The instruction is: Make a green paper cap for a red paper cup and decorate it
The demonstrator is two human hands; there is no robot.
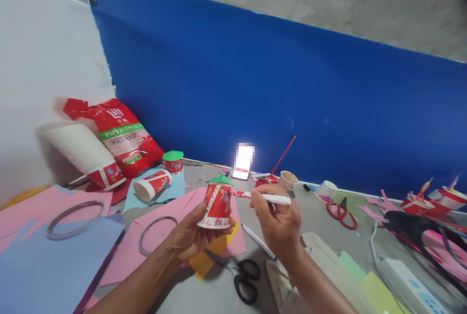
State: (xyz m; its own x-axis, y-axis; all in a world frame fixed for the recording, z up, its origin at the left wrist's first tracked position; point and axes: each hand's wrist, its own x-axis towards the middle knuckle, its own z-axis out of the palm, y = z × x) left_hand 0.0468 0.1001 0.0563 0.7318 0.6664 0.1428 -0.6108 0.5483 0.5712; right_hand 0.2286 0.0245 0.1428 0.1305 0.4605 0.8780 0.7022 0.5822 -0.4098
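My left hand is closed around a red paper cup with its wide white rim facing down. A folded green paper piece sits on top of the cup. In my right hand is a white and red marker pen, held level, its red-patterned end pointing at the cup's right side. Whether that end touches the cup I cannot tell. Below the hands lie black-handled scissors, another white pen and a yellow paper sheet.
Pink paper and a blue sheet cover the left side, with grey rings on them. Behind stand a cup stack, a red cup bag and a green-topped cup. A lit phone, red scissors and a power strip are farther right.
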